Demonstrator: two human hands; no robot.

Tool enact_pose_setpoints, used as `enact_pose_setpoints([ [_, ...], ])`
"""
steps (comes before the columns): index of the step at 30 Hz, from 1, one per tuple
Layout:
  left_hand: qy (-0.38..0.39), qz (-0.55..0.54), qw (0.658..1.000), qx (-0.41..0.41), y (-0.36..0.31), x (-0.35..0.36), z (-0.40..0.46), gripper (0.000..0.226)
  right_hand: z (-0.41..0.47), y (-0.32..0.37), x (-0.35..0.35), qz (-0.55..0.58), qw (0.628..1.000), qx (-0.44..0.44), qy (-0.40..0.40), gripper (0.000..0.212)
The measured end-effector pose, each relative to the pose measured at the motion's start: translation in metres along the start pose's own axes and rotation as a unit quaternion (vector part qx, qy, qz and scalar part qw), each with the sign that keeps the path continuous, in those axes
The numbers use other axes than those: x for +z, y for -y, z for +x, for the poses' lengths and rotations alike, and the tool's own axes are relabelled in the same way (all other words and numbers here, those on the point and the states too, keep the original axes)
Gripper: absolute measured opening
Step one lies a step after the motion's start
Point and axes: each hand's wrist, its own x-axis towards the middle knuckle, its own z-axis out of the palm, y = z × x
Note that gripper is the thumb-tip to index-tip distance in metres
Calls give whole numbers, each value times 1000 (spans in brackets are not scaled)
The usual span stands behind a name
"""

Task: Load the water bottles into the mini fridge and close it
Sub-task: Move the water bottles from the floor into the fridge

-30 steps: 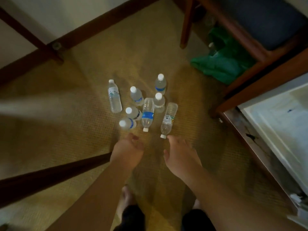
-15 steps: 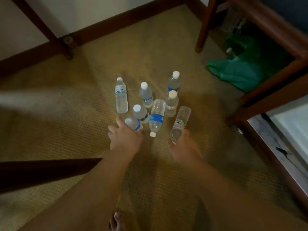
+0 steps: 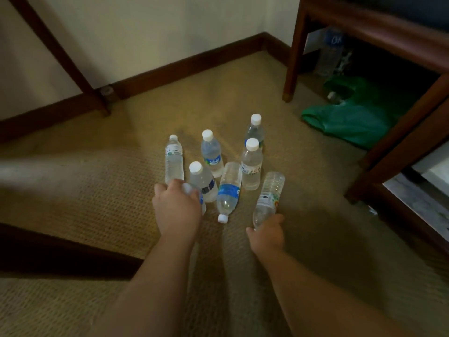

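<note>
The head view shows us a cluster of water bottles on the carpet [image 3: 97,203], in the middle of the picture. Our left hand [image 3: 176,206] is curled over the top of the nearest standing bottle [image 3: 202,203], so only its side shows past the fingers. Our right hand [image 3: 267,233] grips the neck end of a lying bottle [image 3: 269,195] with a pale label; its base points away from us. Between the two hands lies a blue-label bottle [image 3: 229,190], its white cap toward us. Just behind it stand four upright bottles: one with a dark label [image 3: 202,182], one with a blue logo [image 3: 211,152], a clear one [image 3: 252,164], and the farthest one [image 3: 255,128]. At the far left of the cluster another bottle [image 3: 174,158] is on the carpet. To the right we see a wooden chair leg [image 3: 292,59] and a green bag [image 3: 349,117] under the seat.
</note>
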Motion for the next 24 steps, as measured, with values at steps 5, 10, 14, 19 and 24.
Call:
enact_pose_setpoints([
  [5, 47, 69, 996, 32, -23, -10, 0, 18, 25, 7, -8, -29, 999, 27, 18, 92],
  [10, 108, 127, 983, 78, -51, -32, -2, 19, 22, 8, -21, -22, 998, 49, -40, 84],
  [14, 148, 188, 967, 88, -88, -59, -1, 34, 10, 19, -89, -52, 994, -30, -90, 59],
  [19, 166, 160, 961, 154, -145, -76, -12, 23, -16, 38, -204, -238, 947, -196, -89, 33],
  [24, 169, 110, 953, 227, -204, -87, -39, 24, -46, 27, -294, -256, 935, -238, -68, 39],
])
